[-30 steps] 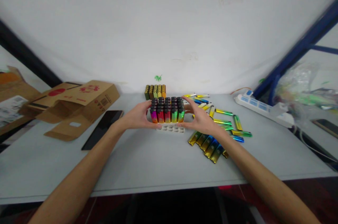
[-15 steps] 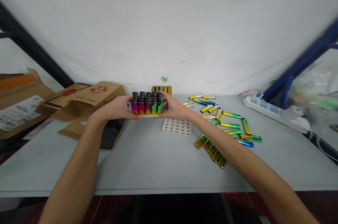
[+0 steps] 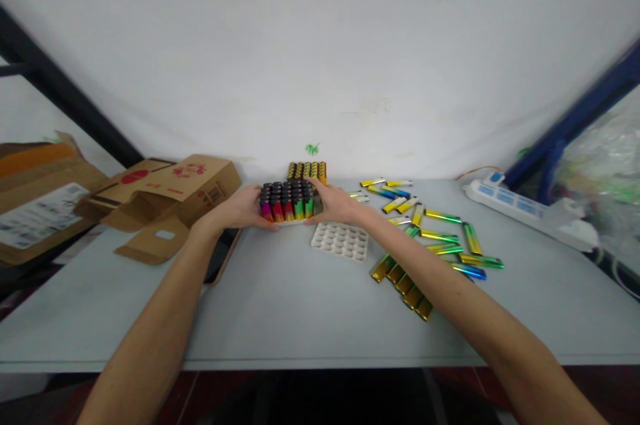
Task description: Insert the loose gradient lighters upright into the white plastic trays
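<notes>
Between my two hands sits a tray of lighters (image 3: 287, 203), upright in tight rows with black tops and bodies running from purple through red to green. My left hand (image 3: 245, 207) grips its left end, thumb at the lower front edge. Around its right end is my right hand (image 3: 330, 203). The white base under the lighters shows as a thin strip. Just to the right, a white tray with rows of holes (image 3: 341, 241) lies on the table. Behind the lighters stands another block of yellow-and-black pieces (image 3: 307, 171), partly covered by my right hand.
Shiny yellow, green and blue lighter-shaped pieces (image 3: 440, 236) lie scattered on the right, some under my forearm. A white power strip (image 3: 530, 211) is farther right. To the left are an open cardboard box (image 3: 200, 185), a dark phone-like slab (image 3: 220, 255) and a labelled carton (image 3: 45, 211).
My hands have moved the tray of lighters slightly right and down, and more of the lighters' tops show. The view has shifted a little. Both hands keep their grip.
</notes>
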A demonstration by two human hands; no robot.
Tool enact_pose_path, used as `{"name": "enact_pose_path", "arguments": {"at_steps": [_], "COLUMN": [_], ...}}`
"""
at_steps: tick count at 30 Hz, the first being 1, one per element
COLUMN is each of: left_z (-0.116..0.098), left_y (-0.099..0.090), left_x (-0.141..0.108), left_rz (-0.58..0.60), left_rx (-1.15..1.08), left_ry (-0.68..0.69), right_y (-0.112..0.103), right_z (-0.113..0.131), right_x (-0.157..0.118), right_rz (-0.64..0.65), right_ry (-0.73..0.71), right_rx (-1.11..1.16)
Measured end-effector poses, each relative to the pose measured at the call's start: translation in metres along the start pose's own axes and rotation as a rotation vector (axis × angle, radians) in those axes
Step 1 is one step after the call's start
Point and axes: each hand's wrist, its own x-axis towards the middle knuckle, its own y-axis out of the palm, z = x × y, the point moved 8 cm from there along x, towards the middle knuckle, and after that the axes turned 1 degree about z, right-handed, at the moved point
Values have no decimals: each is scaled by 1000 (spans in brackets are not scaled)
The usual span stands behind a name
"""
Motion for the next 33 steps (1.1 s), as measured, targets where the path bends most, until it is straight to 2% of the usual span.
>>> {"name": "enact_pose_path", "arguments": {"at_steps": [5, 7, 10, 12, 14, 17, 22, 24, 25, 28, 31, 33], "left_z": [-8, -11, -11, -12, -15, -18, -20, -19, -19, -19, -40, -59], "left_y": [19, 24, 30, 32, 36, 39, 40, 35, 29, 1, -21, -22], "left_x": [8, 11, 14, 17, 19, 20, 15, 11, 8, -5, -18, -22], "left_rz": [50, 39, -1, -59, -86, -117, -87, -58, -80, -221, -340, -340], "left_rx": [26, 21, 34, 28, 0, -35, -127, -108, -81, 20, 53, 90], "left_ry": [7, -3, -43, -64, -54, -53, -22, -21, -32, -129, -99, -44], "right_y": [-22, -39, -59, -59, -49, -32, -13, -15, -20, -44, -67, -71], "right_z": [-10, -11, -13, -11, -3, 15, 30, 30, 28, 12, -16, -38], "right_x": [-20, -37, -73, -98, -119, -136, -132, -130, -129, -126, -115, -102], "right_rz": [-15, -78, -160, -131, -65, -6, 90, 99, 81, -53, -177, -167], "right_ry": [-6, -41, 18, 96, 154, 167, 46, -20, -43, -71, -44, 14], "right_rx": [96, 125, 62, -1, -61, -151, -92, -4, 42, 126, 45, -75]}}
